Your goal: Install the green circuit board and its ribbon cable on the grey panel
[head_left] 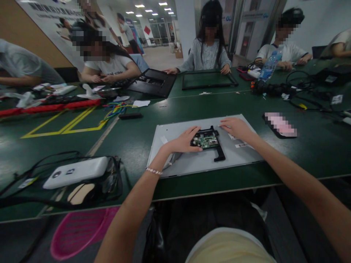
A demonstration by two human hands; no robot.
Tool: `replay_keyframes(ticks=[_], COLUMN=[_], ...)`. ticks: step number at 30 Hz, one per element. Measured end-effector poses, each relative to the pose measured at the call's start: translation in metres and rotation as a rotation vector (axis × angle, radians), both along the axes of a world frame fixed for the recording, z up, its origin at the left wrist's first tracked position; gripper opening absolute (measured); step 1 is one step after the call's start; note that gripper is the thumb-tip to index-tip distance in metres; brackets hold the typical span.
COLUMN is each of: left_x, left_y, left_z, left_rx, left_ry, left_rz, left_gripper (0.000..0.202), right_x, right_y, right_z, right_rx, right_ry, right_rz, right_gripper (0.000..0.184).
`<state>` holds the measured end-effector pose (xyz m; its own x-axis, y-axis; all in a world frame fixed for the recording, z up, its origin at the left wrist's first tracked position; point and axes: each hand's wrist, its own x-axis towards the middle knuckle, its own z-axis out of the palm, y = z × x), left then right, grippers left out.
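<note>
A grey metal panel (192, 160) lies flat on the green table (137, 138) in front of me. On its middle sits a small green circuit board (206, 140) in a black plastic bracket (218, 153). My left hand (183, 141) rests on the panel with its fingers curled against the board's left edge. My right hand (236, 128) lies over the panel's upper right, fingers stretched toward the bracket's top corner. Neither hand lifts anything.
A white device (76, 171) and black cables lie at the near left. A pink-cased phone (279, 125) sits to the right. Coloured wires (115, 109), red strips and yellow floor-tape marks lie left. Other people work across the table with black frames (208, 80) and a water bottle (270, 65).
</note>
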<state>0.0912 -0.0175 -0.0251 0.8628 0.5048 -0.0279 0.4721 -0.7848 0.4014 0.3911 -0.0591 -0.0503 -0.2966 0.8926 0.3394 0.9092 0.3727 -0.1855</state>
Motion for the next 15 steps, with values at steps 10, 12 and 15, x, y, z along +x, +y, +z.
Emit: replay_keyframes(ticks=[10,12,15], left_x=[-0.002,-0.002,-0.002], left_y=[0.001,0.001,0.001], left_z=[-0.006,-0.006,-0.006], left_rx=[-0.006,0.004,0.007], left_ry=[-0.019,-0.028,-0.028], left_rz=[0.028,0.022,0.024], left_gripper=[0.108,0.108,0.110], right_x=[-0.040,-0.047,-0.057], right_y=[0.010,0.015,0.022], right_z=[0.016,0.016,0.015], right_rx=[0.022,0.017,0.002], right_ry=[0.087,0.066,0.051], right_rz=[0.116,0.138,0.161], right_gripper=[0.027,0.026,0.025])
